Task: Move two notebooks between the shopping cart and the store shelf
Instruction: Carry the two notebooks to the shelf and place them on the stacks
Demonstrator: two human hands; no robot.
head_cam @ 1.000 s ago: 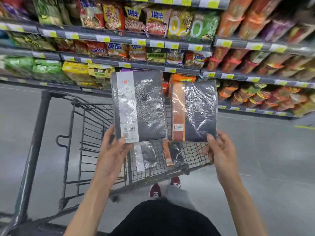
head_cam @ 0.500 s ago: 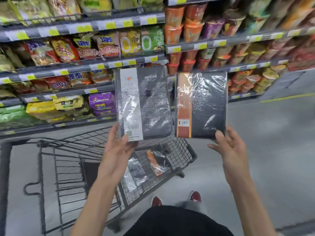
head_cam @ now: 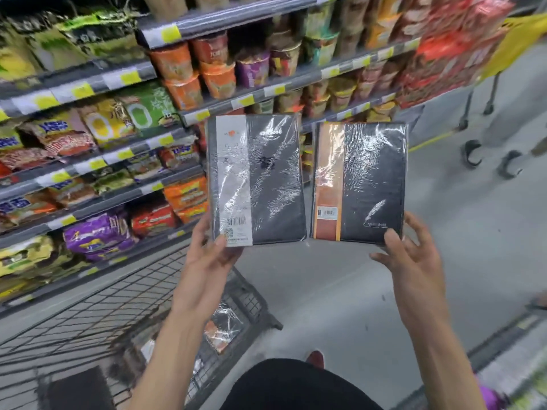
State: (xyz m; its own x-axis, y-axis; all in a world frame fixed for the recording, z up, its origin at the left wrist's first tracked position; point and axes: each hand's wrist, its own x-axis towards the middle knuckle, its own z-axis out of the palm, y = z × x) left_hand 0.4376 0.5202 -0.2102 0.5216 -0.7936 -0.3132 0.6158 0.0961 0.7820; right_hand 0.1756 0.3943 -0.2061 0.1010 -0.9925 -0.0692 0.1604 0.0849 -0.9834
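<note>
We log: left hand [head_cam: 207, 261] pinches white-banded notebook [head_cam: 257, 179] by its bottom edge | right hand [head_cam: 414, 267] pinches orange-banded notebook [head_cam: 361, 182] likewise | both upright, long axis 12–6, above fingers | store shelf [head_cam: 142, 147] at 10, shopping cart [head_cam: 124, 294] at 7; left hand nearer both.

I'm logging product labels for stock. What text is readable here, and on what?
"notebook", faint: upper cover of the white-striped notebook in the left hand.
"NOTEBOOK", blurred, probable: lower cover of the orange-striped notebook in the right hand.
Both barcode stickers: too small to read.
Yellow shelf price tags: blurred, unreadable.
Blue characters on noodle packs: too blurred.
</note>
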